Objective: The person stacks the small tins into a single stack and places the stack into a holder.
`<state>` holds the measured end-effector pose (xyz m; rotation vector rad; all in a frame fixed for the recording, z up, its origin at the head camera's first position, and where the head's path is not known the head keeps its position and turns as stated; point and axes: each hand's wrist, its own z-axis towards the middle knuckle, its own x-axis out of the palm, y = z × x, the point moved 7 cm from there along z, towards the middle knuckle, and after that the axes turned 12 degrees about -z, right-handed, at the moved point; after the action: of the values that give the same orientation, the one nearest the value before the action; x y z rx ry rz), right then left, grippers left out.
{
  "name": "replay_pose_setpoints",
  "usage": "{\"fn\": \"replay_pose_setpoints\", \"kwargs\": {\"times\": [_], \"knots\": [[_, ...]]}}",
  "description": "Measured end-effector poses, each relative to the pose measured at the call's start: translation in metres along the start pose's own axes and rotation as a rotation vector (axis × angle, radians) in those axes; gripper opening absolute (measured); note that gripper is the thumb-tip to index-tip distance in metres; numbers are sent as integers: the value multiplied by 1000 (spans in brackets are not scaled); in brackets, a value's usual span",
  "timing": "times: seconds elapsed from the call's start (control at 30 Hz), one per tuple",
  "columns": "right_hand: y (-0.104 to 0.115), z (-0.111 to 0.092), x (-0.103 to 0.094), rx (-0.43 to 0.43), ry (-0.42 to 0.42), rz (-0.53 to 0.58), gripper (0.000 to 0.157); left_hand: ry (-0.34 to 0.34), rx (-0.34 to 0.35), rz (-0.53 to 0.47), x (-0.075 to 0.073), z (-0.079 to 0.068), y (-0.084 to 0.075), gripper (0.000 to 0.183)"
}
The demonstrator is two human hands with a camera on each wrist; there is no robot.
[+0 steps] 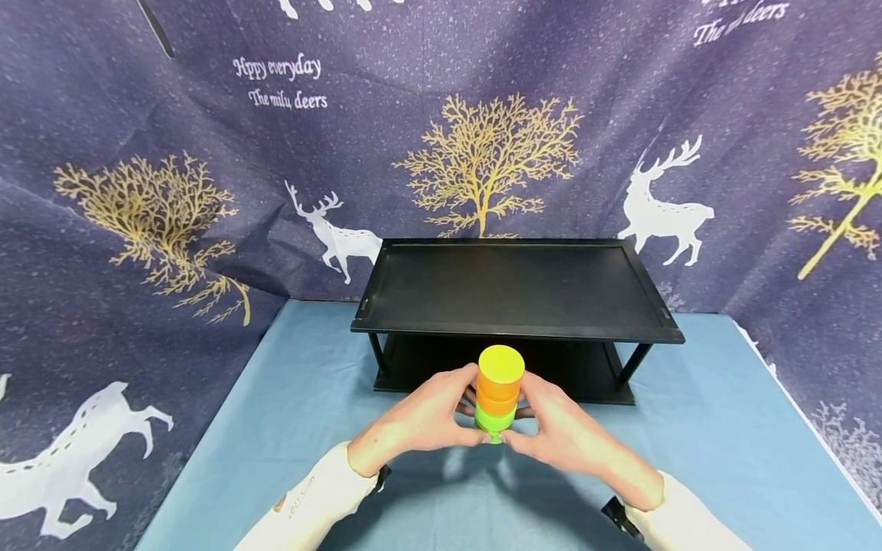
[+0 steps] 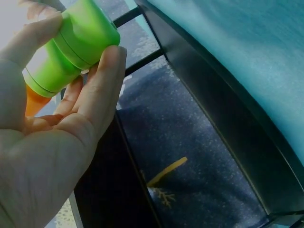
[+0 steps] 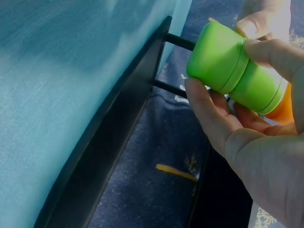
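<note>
A cylinder [image 1: 496, 392] with a yellow top, an orange middle and a green lower part is held upright between both hands; its exact kind is unclear. My left hand [image 1: 437, 413] grips it from the left, thumb in front and fingers behind. From the right, my right hand [image 1: 561, 428] grips it the same way. Both thumbs meet near the green base. In the right wrist view, the rounded green end [image 3: 213, 57] shows a seam around it, and cloth and rack appear beyond it. The cylinder is in front of a black two-tier rack [image 1: 510, 287].
The rack's lower shelf [image 1: 441, 360] lies behind the hands, shaded by the upper one. Blue cloth [image 1: 310, 360] covers the table. A dark blue curtain [image 1: 427, 69] with deer and tree prints hangs behind and at both sides.
</note>
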<state>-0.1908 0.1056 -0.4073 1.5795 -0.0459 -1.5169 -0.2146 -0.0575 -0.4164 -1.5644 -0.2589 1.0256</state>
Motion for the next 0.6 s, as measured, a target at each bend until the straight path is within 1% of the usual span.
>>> {"fn": "replay_pose_setpoints", "kwargs": {"times": [0.33, 0.6], "knots": [[6, 2, -7, 7, 3, -8, 66, 4, 0, 0, -5, 0, -9, 68], [11, 2, -15, -4, -1, -7, 65, 6, 19, 11, -9, 1, -18, 69]]}}
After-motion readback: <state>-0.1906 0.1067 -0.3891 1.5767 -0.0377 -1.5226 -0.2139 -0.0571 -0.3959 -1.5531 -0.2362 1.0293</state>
